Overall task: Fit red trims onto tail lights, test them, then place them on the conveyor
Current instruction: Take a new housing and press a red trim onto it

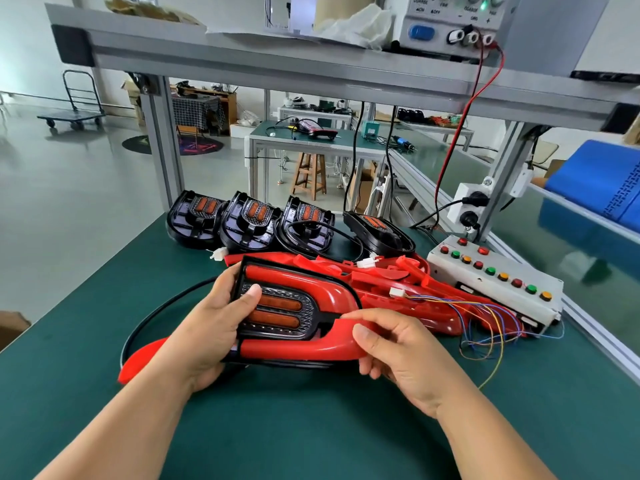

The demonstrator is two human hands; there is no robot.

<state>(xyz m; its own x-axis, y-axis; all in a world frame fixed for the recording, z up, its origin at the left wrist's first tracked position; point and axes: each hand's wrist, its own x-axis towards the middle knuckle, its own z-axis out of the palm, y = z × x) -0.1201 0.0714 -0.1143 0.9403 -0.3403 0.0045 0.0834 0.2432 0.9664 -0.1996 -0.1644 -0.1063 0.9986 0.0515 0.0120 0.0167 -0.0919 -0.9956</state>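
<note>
A black tail light (277, 311) with two orange lenses carries a red trim (304, 348) around it, held just above the green bench. My left hand (211, 327) grips its left end, thumb on the lens face. My right hand (398, 351) pinches the trim's lower right arm. Its black cable (149, 320) loops off to the left. Several untrimmed tail lights (249, 220) stand in a row behind. A pile of loose red trims (398, 282) lies just past the held one. The conveyor belt (519, 202) runs along the right.
A white test box (495, 275) with red, green and yellow buttons sits at right, coloured wires (485, 323) trailing from it toward a white connector (394, 292). A power supply (450, 22) stands on the overhead shelf. A blue crate (599, 188) lies beyond the conveyor.
</note>
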